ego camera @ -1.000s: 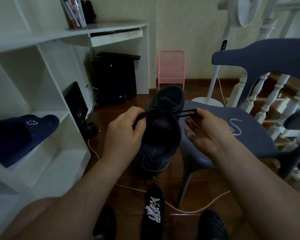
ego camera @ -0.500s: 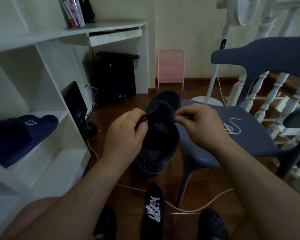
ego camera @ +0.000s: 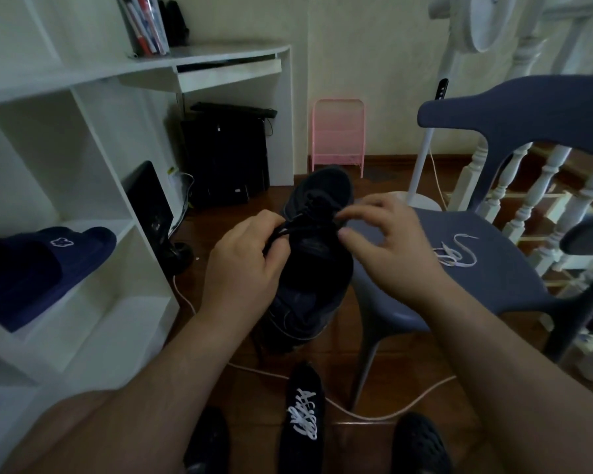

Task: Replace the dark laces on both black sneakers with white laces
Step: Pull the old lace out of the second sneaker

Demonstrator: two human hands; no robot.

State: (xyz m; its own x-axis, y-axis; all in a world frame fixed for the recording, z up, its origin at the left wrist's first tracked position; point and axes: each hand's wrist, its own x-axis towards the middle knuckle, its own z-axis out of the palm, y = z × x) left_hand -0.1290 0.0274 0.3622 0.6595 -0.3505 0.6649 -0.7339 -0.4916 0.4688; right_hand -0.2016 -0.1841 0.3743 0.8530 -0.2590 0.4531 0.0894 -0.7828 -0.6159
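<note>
Pinching the dark lace, the left hand steadies the black sneaker from its left side. Right hand hovers at the eyelets, fingers loosely curled, holding nothing I can see. Sneaker's long axis runs away from the person, toe far; white lace lies on the chair.

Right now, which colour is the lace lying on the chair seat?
White; the lace on the blue-grey chair seat shows clearly in the head view.

No legible text, brand, number or sign. A small white emblem on the navy slipper, left shelf, shows only as an outline; the mark on the held sneaker's tongue is too blurred to read.
</note>
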